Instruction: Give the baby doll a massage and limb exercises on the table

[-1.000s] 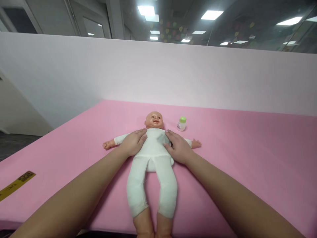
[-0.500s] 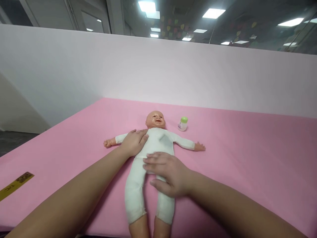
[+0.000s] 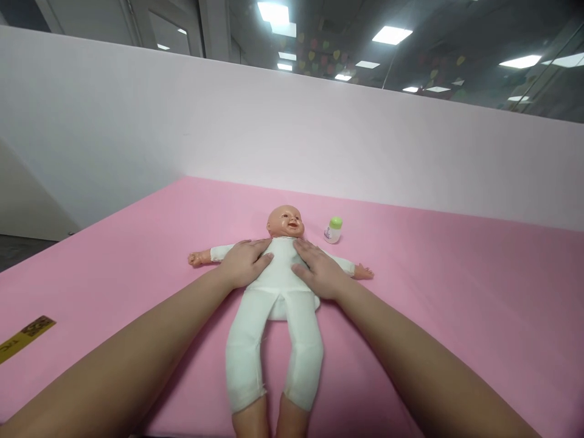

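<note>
The doll (image 3: 283, 264) lies face up on the pink bench (image 3: 438, 292), its head pointing to the far edge and its 2 legs reaching down to the near edge, where the feet run out of view. It wears a white suit; its 2 arms are spread out to the sides, the bare hands and lower legs showing.

The left hand (image 3: 246, 263) rests on the side of the doll's chest near the shoulder, open, fingers extended together and thumb set apart. The right hand (image 3: 319, 267) lies on the other side of the chest, also open, with the fingers stretched toward the doll's neck and the thumb apart. Both hands press flat or nearly so, closed around nothing.

To the right of the doll's head, nearer the far edge, stands 1 small bottle (image 3: 333, 231) with a green cap, apart from the doll. Toward the near left corner, 1 yellow strip (image 3: 18, 344) with a dark square pattern lies on the bench. A white wall (image 3: 292, 134) rises along the far edge.
</note>
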Available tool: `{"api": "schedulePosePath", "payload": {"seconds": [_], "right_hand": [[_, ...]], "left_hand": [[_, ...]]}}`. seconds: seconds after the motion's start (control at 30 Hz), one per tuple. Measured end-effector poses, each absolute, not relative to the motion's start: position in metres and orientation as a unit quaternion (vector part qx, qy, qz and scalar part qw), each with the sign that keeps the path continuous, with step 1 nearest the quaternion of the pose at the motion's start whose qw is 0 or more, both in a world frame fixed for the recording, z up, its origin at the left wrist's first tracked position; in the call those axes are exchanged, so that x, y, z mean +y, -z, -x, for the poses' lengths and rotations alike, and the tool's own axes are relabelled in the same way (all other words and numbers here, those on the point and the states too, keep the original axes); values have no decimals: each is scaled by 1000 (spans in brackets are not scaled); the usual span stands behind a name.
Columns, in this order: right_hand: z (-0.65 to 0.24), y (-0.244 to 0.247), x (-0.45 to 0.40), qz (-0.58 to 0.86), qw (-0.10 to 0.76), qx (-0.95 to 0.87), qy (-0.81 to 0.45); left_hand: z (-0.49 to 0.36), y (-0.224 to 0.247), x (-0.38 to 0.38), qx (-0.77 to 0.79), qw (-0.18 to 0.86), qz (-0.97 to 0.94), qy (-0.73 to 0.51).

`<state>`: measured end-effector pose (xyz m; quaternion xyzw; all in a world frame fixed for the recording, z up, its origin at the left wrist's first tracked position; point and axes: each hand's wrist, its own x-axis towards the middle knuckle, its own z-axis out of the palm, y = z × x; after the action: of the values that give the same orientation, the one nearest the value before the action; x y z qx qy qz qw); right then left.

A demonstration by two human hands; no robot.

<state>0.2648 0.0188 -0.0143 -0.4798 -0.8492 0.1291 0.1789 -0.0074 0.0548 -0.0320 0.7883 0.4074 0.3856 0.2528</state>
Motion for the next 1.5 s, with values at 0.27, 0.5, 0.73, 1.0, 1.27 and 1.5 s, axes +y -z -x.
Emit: {"api": "schedulePosePath", "payload": {"seconds": [0.27,0.5,0.73,1.0,1.27,1.5], "right_hand": [[-282,28,24,596,143,-787,-68],[-279,27,22,606,148,-778,-69],[-276,25,19,598,163,-782,-68],[-275,25,20,588,170,-789,-59],[-271,21,14,587,173,-788,-62],[-270,20,12,591,172,-786,-60]], "left_hand": [[25,25,51,439,252,-787,-353],[43,-4,25,412,290,-780,-371],[-3,-29,-31,194,377,-852,-307],[-24,-10,-41,214,263,-895,-288],[-23,4,6,335,170,-896,-238],[-8,24,41,409,156,-861,-258]]}}
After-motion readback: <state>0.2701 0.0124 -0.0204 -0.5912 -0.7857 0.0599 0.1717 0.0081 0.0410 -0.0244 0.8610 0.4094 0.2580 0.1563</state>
